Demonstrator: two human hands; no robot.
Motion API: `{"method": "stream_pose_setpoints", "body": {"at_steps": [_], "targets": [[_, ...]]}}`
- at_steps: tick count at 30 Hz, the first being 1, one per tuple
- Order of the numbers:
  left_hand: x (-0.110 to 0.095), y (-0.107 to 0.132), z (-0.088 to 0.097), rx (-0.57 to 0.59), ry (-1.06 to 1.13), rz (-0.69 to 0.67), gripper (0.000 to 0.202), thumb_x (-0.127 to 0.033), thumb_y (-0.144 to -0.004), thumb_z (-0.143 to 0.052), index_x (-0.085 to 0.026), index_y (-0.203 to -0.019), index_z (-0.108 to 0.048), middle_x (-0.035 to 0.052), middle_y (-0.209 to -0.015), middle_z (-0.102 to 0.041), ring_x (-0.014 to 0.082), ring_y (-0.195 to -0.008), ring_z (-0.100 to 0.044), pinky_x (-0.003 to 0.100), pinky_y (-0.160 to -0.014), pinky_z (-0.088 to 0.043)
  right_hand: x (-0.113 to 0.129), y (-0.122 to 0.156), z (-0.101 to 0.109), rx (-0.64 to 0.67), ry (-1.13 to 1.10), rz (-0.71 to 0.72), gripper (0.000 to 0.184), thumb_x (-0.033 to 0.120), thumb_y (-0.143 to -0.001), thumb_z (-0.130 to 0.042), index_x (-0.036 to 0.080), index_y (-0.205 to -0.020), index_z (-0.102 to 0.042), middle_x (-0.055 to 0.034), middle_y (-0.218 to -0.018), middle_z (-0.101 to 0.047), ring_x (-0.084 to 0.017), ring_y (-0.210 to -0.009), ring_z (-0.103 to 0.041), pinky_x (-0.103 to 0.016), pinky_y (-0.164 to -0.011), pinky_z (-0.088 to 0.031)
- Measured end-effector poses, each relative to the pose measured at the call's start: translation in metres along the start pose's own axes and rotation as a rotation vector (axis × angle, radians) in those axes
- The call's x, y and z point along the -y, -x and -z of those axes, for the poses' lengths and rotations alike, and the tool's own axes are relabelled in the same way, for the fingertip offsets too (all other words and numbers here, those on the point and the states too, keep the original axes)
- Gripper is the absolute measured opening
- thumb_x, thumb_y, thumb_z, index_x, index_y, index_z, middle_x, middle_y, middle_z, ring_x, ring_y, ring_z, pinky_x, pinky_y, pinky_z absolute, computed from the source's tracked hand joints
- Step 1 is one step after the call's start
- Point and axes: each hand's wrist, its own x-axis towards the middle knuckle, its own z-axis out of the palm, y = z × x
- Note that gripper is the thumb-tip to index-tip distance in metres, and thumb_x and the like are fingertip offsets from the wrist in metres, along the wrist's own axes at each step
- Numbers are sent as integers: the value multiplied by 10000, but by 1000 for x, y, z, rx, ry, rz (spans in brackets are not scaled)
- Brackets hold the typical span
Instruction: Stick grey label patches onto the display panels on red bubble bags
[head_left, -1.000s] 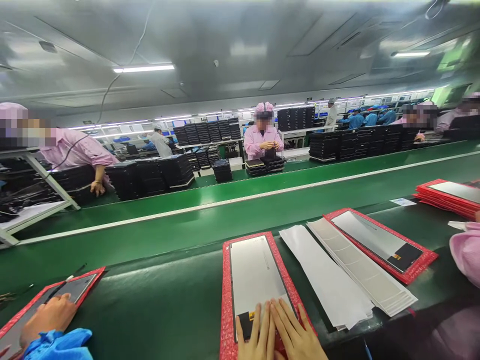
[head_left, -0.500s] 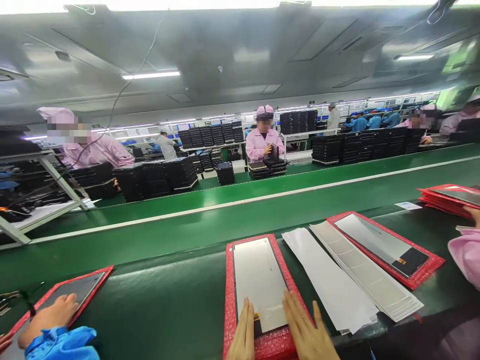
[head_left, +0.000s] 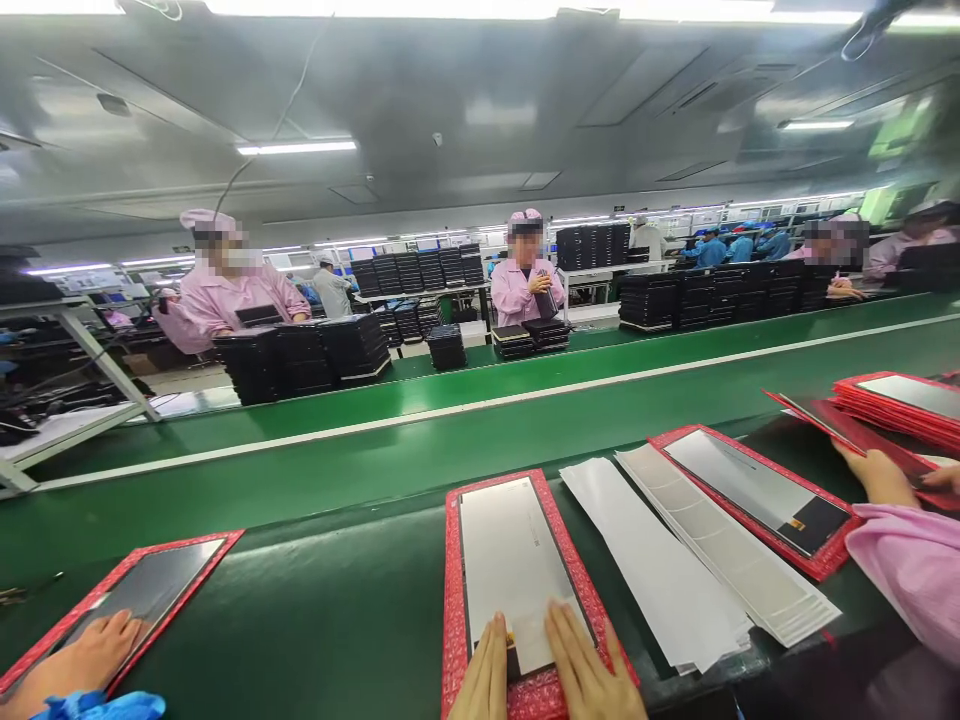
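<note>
Between my hands lies a screen panel [head_left: 510, 545] with a silvery back, face down on a red bubble-wrap sheet [head_left: 456, 560]. A dark strip with a small gold connector shows at the panel's near end. My left hand [head_left: 484, 672] rests flat on the near left corner, fingers stretched and together. On the near right part lies my right hand [head_left: 589, 665], its fingers straight and the thumb held apart. Neither hand grips anything. Right beside the panel are a stack of white paper strips [head_left: 649, 560] and a stack of greyish film strips [head_left: 727, 540].
Another panel [head_left: 750, 485] on red wrap lies beyond the strips. At far right, a co-worker's hands [head_left: 885, 475] hold a red sheet near a red stack [head_left: 900, 410]. At left, a co-worker's hand [head_left: 105, 645] touches a panel [head_left: 161, 580]. Black stacks [head_left: 300, 355] line the green belt's far side.
My right hand has shifted slightly left on the panel; my left hand stays nearly in place. The right co-worker has lifted a red sheet. The left co-worker's hand has moved down a little.
</note>
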Motion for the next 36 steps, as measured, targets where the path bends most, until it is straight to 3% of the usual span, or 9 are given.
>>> {"method": "stream_pose_setpoints", "body": {"at_steps": [6, 11, 15, 18, 20, 22, 25, 29, 36], "targets": [[7, -5, 15, 121, 214, 16, 671, -84, -859, -327, -172, -1382, 83, 121, -1335, -436, 188, -1185, -466, 277, -935, -459, 7, -6, 5, 49, -71, -97, 536, 487, -823, -345, 114, -1149, -553, -130, -1251, -499, -261, -1309, -217, -512, -1084, 9], [13, -3, 15, 178, 272, 41, 682, -14, -836, -249, -219, -1368, 125, 95, -1367, -393, 143, -1211, -427, 249, -953, -430, 31, -28, 2, -54, -95, 28, 376, 345, -806, -431, 163, -1096, -587, -41, -1240, -524, -223, -1335, -140, -451, -1103, -15], [13, -4, 17, 199, 339, 90, 778, -119, -824, -444, -212, -1376, 96, 111, -1393, -344, 184, -1194, -454, 252, -945, -439, 11, -15, 8, -4, -68, -79, 551, 521, -800, -381, 145, -1169, -540, -83, -1258, -501, -260, -1340, -103, -525, -1079, -15], [21, -12, 32, 234, 528, 127, 946, -289, -690, -665, -196, -1403, -51, 112, -1361, -406, 226, -1167, -488, 285, -954, -440, -9, 0, 14, 124, -34, -189, 655, 541, -806, -369, 133, -1318, -377, -115, -1319, -422, -309, -1297, -232, -595, -1023, -120], [33, -22, 44, 204, 603, 243, 854, -375, -666, -673, -194, -1375, -233, 101, -1325, -462, 241, -1147, -506, 317, -956, -441, -16, 5, 16, 226, -60, -199, 673, 530, -832, -325, 159, -1386, -231, -107, -1361, -352, -326, -1240, -340, -615, -941, -255], [50, -33, 51, 120, 616, 484, 646, -428, -730, -590, -179, -1293, -392, 100, -1249, -538, 242, -1063, -565, 340, -883, -490, -18, 6, 18, 308, -104, -214, 673, 519, -849, -295, 185, -1408, -124, -99, -1383, -300, -328, -1207, -391, -596, -862, -355], [71, -48, 47, 124, 751, 752, 525, -501, -747, -534, -130, -1119, -547, 92, -963, -672, 215, -809, -644, 315, -708, -531, -20, 5, 19, 348, -146, -283, 689, 509, -857, -313, 199, -1414, -51, -95, -1391, -270, -313, -1203, -404, -549, -842, -411], [81, -61, 30, 191, 839, 820, 462, -557, -703, -549, -136, -879, -623, 43, -764, -660, 172, -633, -622, 271, -620, -491, -26, 8, 19, 328, -148, -323, 654, 484, -856, -357, 241, -1410, -107, -58, -1388, -286, -291, -1178, -441, -503, -845, -440], [90, -71, 14, 145, 825, 913, 549, -612, -639, -568, -126, -893, -605, 31, -707, -633, 169, -593, -579, 267, -592, -440, -41, 24, 23, 320, -176, -336, 530, 492, -831, -421, 307, -1322, -343, -9, -1358, -372, -273, -1145, -477, -472, -861, -436]]}}
